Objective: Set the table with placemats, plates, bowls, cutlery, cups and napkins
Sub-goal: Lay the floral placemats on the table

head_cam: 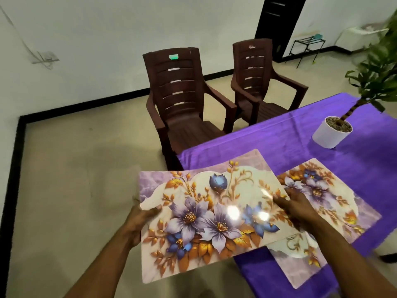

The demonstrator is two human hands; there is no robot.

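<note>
I hold a glossy floral placemat (206, 216), purple and gold flowers on a pale ground, in the air over the near left corner of the purple-clothed table (279, 143). My left hand (139, 220) grips its left edge, thumb on top. My right hand (298, 205) pinches its right edge. Under it another placemat (247, 160) shows at the far edge; I cannot tell whether it is held too. A further matching placemat (335, 211) lies flat on the cloth to the right, partly covered by my right arm.
A white pot with a leafy plant (332, 131) stands on the table at the far right. Two dark brown plastic chairs (182, 100) (262, 78) stand at the table's far side. Beige floor lies to the left, and a black metal rack (307, 48) is by the far wall.
</note>
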